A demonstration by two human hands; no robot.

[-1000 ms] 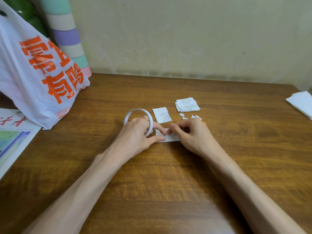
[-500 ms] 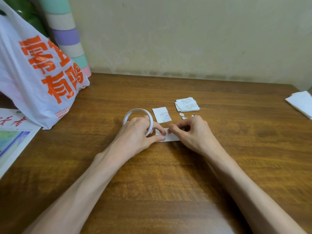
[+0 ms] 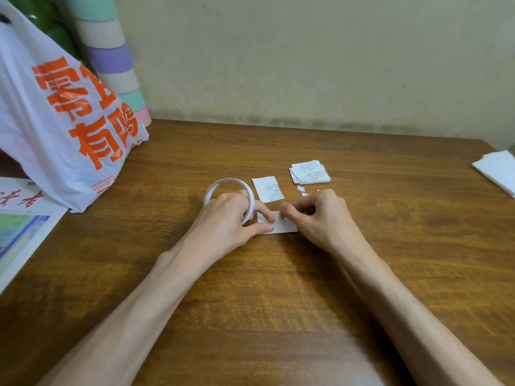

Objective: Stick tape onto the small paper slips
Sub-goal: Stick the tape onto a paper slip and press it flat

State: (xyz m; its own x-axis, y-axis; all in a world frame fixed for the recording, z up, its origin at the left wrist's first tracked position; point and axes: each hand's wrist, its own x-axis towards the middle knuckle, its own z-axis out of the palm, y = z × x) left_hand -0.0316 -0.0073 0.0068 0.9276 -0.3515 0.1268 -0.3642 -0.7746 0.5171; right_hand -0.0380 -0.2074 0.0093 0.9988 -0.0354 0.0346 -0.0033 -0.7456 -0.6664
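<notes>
Left hand [image 3: 228, 218] and right hand [image 3: 320, 215] side by side, fingers curled (thumbs inward), forearms outstretched.

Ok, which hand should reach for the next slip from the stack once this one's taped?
Probably the right hand: the stack of slips lies just beyond it, while the left hand grips the tape roll and pins the current slip.
</notes>
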